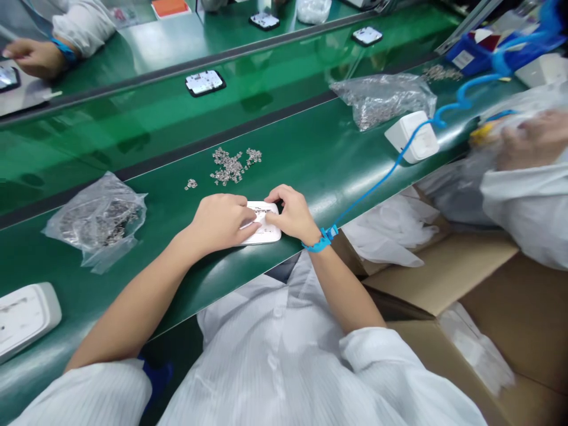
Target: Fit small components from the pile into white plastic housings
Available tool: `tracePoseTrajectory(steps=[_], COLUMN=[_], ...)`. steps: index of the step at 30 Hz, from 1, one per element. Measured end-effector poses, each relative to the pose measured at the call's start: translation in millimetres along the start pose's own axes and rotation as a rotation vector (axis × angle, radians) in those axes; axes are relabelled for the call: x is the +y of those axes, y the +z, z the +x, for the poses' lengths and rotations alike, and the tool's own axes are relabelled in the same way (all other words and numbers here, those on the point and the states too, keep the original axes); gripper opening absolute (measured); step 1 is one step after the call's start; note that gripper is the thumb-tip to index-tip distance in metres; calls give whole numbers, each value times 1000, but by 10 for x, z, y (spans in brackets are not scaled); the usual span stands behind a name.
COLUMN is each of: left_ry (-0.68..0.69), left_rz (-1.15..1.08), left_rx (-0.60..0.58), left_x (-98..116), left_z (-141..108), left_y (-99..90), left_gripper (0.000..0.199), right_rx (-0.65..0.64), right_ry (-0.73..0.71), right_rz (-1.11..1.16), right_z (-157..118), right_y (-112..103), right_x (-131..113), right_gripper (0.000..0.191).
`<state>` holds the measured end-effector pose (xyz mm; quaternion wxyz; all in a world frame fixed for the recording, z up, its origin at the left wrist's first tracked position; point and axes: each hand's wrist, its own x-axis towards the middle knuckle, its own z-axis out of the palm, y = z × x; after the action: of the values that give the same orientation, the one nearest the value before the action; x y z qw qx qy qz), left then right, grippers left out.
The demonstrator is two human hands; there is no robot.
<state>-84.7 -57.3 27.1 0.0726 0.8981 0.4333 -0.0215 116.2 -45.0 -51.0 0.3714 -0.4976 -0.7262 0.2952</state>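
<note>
A white plastic housing (261, 235) with rounded corners lies on the green bench near its front edge, its inner side facing up. My left hand (222, 220) covers the left part of it, fingers bent and thumb lying across the housing. My right hand (293, 214) grips the right side, thumb on the inner face and forefinger curled at the far edge. Whether a small part sits under my fingertips is hidden. Just beyond my hands is a loose pile of small metal pieces (228, 167). A blue wrist strap (322, 238) circles my right wrist.
Bags of metal parts lie left (104, 219) and right (386, 97). White housings stand at right (415, 137) and far left (29, 316). Black-rimmed units (205, 83) sit on the green belt behind. A blue coiled cord (377, 177) crosses right. Co-workers' hands and a cardboard box (444, 266) are near.
</note>
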Motion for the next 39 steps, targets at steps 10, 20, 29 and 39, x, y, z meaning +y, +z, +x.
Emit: tracePoseTrajectory(steps=[10, 20, 29, 39], left_ry=[-17, -737, -1407, -1492], left_rz=[102, 119, 224, 70], left_rx=[-14, -84, 172, 100], left_x=[121, 9, -117, -363], left_z=[-148, -1823, -2781, -3141], left_y=[-5, 219, 444, 439], left_gripper=[36, 26, 54, 90], right_rx=[9, 33, 13, 7], right_ry=[-35, -69, -96, -161], right_rz=[118, -33, -150, -196], right_z=[-120, -239, -262, -257], right_y=[-125, -30, -18, -1], right_x=[65, 209, 266, 307], right_gripper=[43, 25, 33, 31])
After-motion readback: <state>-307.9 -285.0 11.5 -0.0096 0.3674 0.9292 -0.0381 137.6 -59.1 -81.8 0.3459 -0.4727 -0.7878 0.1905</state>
